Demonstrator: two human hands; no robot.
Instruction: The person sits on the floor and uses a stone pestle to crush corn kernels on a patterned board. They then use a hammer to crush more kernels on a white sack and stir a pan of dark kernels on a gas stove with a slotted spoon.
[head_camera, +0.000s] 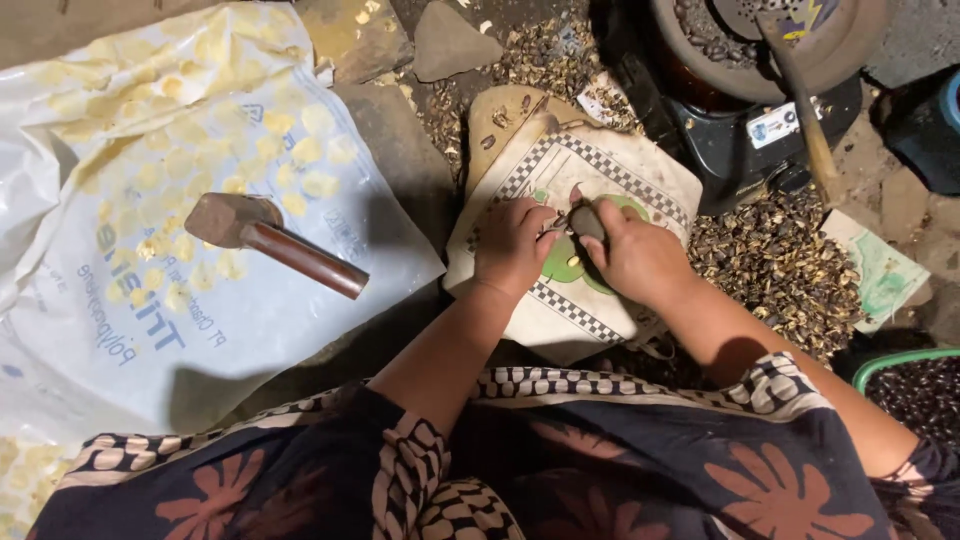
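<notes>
Green basin holds dark seeds; both hands, left hand and right hand, pinch closed on a dark stone, long axis running away from the person.

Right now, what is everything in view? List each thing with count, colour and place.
cloth pad: one, cream with checked border and green patch, centre.
dark stone: one, grey, held on the pad.
small kernel: one, yellow, on the green patch.
hammer: one, brown handle, on the sack.
plastic sack: one, white, scattered with flat yellow pieces, left.
broken shells: a heap, dark brown, right of the pad.
stove with pan: one, black, top right.
green basket: one, right edge.
left hand: on the pad.
right hand: gripping the stone.
</notes>
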